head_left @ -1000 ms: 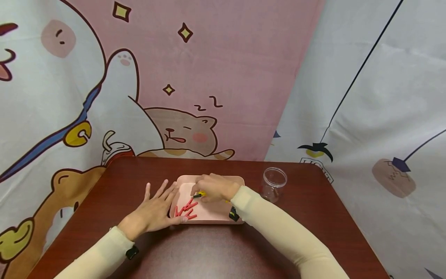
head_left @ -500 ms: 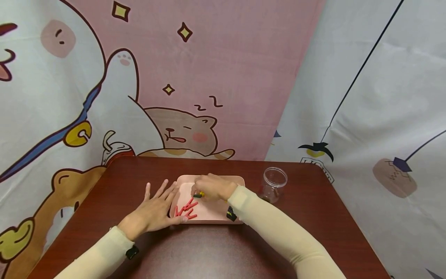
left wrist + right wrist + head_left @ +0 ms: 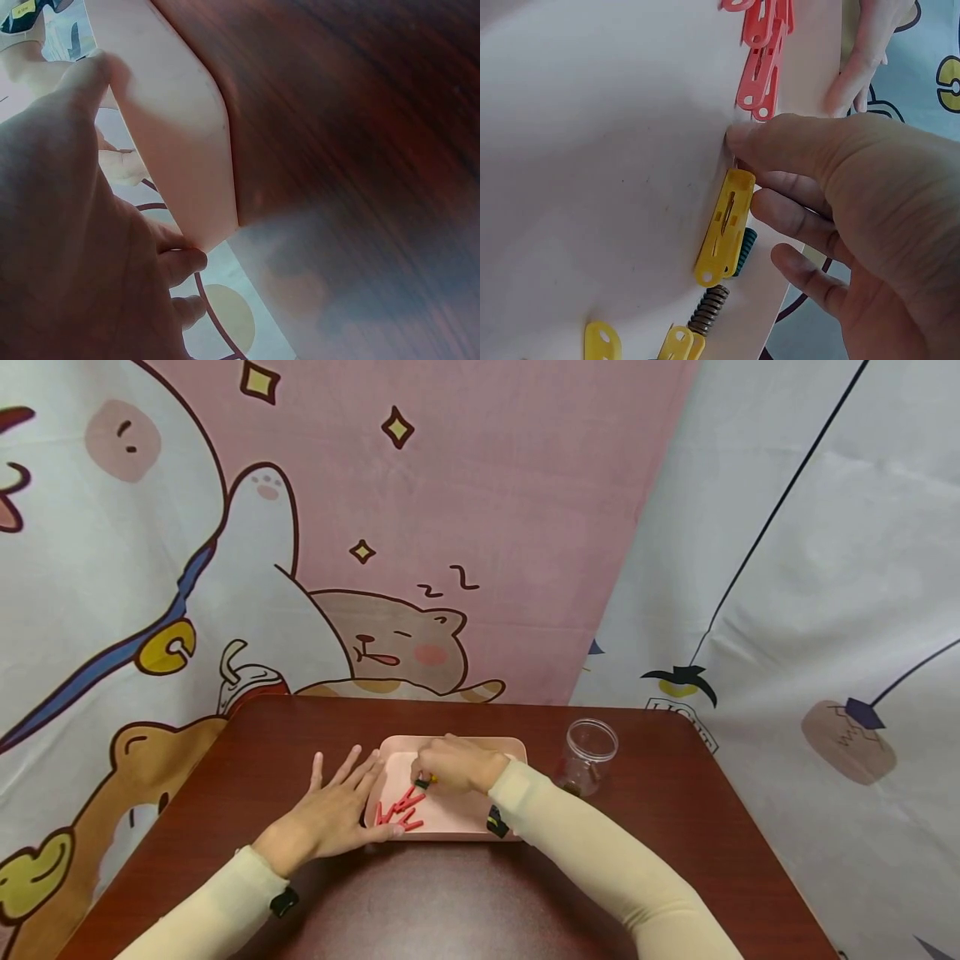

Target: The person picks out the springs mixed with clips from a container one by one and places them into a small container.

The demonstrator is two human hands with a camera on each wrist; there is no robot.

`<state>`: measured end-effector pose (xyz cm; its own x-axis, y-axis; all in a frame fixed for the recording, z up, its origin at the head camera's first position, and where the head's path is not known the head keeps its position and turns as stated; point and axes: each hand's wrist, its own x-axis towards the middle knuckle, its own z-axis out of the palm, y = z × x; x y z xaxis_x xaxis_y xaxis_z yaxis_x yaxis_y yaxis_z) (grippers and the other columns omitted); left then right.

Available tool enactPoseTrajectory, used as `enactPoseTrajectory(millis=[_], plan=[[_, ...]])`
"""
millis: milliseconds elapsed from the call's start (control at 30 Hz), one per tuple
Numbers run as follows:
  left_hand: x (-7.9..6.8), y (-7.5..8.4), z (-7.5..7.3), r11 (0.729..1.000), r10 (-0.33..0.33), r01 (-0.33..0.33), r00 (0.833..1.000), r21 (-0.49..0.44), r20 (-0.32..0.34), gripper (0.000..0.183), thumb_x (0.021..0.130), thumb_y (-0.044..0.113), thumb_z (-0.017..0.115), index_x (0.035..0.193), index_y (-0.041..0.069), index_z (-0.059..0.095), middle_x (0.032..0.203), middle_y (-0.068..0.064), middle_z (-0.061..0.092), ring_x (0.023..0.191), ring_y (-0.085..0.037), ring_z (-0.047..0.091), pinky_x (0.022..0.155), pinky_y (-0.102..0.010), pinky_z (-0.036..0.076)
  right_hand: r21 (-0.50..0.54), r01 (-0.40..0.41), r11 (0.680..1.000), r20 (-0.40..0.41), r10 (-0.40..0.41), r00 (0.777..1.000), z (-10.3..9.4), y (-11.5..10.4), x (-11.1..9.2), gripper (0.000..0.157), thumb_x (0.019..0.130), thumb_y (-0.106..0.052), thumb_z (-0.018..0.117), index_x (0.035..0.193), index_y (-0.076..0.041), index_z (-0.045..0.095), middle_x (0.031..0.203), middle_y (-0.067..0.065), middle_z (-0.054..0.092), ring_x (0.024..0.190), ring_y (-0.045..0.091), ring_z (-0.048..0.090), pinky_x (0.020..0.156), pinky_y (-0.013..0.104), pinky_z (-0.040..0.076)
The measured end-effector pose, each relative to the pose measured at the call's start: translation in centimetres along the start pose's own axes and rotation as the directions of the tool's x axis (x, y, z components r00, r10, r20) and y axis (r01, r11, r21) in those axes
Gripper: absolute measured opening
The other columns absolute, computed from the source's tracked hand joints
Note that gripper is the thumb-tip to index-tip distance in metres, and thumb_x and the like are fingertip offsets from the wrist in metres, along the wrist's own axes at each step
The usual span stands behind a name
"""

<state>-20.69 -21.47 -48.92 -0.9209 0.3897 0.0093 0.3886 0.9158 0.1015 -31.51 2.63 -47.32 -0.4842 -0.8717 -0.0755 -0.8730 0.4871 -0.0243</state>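
Observation:
My right hand (image 3: 457,763) is low over the pale pink tray (image 3: 465,810). In the right wrist view its thumb and index finger come together right above the upper end of a yellow clothespin (image 3: 726,229); whether they pinch it is hidden. The middle fingertip lies against that clothespin's side. A dark green ribbed piece (image 3: 745,251) shows behind it, and a grey spring-like piece (image 3: 707,309) lies below. Several red clothespins (image 3: 759,75) sit beyond the fingertips. Over the tray's left rim my left hand (image 3: 333,814) is spread, fingers mostly straight, touching the edge.
A clear open jar (image 3: 591,756) stands to the tray's right, something small and dark at its bottom. More yellow pieces (image 3: 601,343) lie in the tray near the right wrist. The brown table (image 3: 480,902) ends at a printed cloth backdrop (image 3: 525,527).
My right fingertips have shifted slightly, and the dark green piece beside them sits a little lower and further left, with less yellow showing. The left hand has stayed put.

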Motion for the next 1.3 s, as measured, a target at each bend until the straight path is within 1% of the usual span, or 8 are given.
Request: enactPoseTrajectory(millis=[100,200,300,467,567,833,1033,1300], plan=[[0.0,0.0,-0.1,1.0,-0.001,0.001,1.0,-0.002,0.005,0.116,0.086,0.092,0.052,0.168,0.012,0.035,0.179,-0.009,0.025,0.168,-0.039,0.012,0.123,-0.083,-0.002,-0.001,-0.004,1.0,0.0,0.004,1.0,0.0,-0.1,0.0,0.022,0.094,-0.023,0.083,0.115,-0.028,0.082,0.1,-0.009,0.076,0.091,0.002,0.062,0.086,0.033,0.055],[0.1,0.1,-0.1,1.0,-0.005,0.005,1.0,-0.005,0.01,0.116,0.087,0.091,0.054,0.17,0.012,0.032,0.179,-0.009,0.024,0.168,-0.039,0.011,0.123,-0.083,-0.003,-0.018,-0.002,1.0,-0.007,0.002,1.0,0.0,-0.2,0.1,0.017,0.093,-0.024,0.083,0.109,-0.027,0.082,0.097,-0.01,0.075,0.089,0.003,0.062,0.084,0.033,0.054],[0.1,0.1,-0.1,1.0,-0.006,0.006,1.0,-0.004,0.011,0.116,0.087,0.091,0.054,0.17,0.013,0.031,0.179,-0.009,0.025,0.168,-0.039,0.012,0.123,-0.083,-0.003,-0.054,0.001,0.999,-0.021,-0.002,1.0,-0.1,-0.4,0.1,0.01,0.092,-0.026,0.083,0.101,-0.027,0.08,0.088,-0.013,0.069,0.084,0.004,0.06,0.079,0.033,0.052],[0.1,0.1,-0.1,1.0,-0.004,0.004,1.0,-0.002,0.007,0.115,0.087,0.09,0.055,0.169,0.013,0.033,0.179,-0.009,0.025,0.168,-0.039,0.012,0.123,-0.083,-0.003,-0.074,-0.012,0.997,-0.028,0.01,1.0,-0.1,-0.5,0.0,0.007,0.091,-0.03,0.083,0.095,-0.028,0.078,0.082,-0.017,0.061,0.082,0.003,0.057,0.08,0.033,0.049],[0.1,0.1,-0.2,1.0,-0.004,0.004,1.0,-0.006,0.009,0.115,0.087,0.089,0.056,0.17,0.013,0.032,0.179,-0.009,0.025,0.168,-0.04,0.012,0.123,-0.083,-0.003,-0.072,-0.024,0.997,-0.032,0.022,0.999,-0.3,-0.6,-0.1,0.009,0.091,-0.032,0.083,0.096,-0.027,0.078,0.084,-0.016,0.062,0.083,0.003,0.058,0.083,0.034,0.05],[0.1,0.1,-0.3,1.0,-0.009,0.009,1.0,-0.01,-0.005,0.116,0.087,0.088,0.059,0.17,0.012,0.03,0.178,-0.009,0.027,0.168,-0.04,0.014,0.123,-0.083,-0.002,-0.057,-0.063,0.996,-0.07,0.059,0.996,-1.0,-1.1,-0.4,0.025,0.093,-0.038,0.082,0.114,-0.026,0.08,0.1,-0.012,0.068,0.088,0.002,0.062,0.087,0.035,0.05],[0.1,0.2,-0.3,1.0,-0.003,0.003,1.0,-0.011,-0.005,0.117,0.087,0.09,0.056,0.17,0.012,0.03,0.178,-0.009,0.027,0.168,-0.04,0.014,0.122,-0.084,-0.002,-0.053,-0.082,0.995,-0.12,0.075,0.99,-1.6,-1.5,-0.8,0.028,0.093,-0.039,0.083,0.117,-0.027,0.081,0.109,-0.012,0.075,0.095,0.005,0.068,0.087,0.036,0.053],[-0.1,0.2,-0.3,1.0,0.001,-0.001,1.0,-0.006,-0.004,0.118,0.086,0.093,0.052,0.17,0.013,0.03,0.178,-0.008,0.028,0.167,-0.041,0.015,0.122,-0.084,0.002,-0.055,-0.125,0.991,-0.17,0.114,0.979,-2.3,-2.3,-2.3,0.029,0.093,-0.042,0.082,0.117,-0.026,0.08,0.117,-0.009,0.077,0.107,0.011,0.071,0.091,0.04,0.055]])
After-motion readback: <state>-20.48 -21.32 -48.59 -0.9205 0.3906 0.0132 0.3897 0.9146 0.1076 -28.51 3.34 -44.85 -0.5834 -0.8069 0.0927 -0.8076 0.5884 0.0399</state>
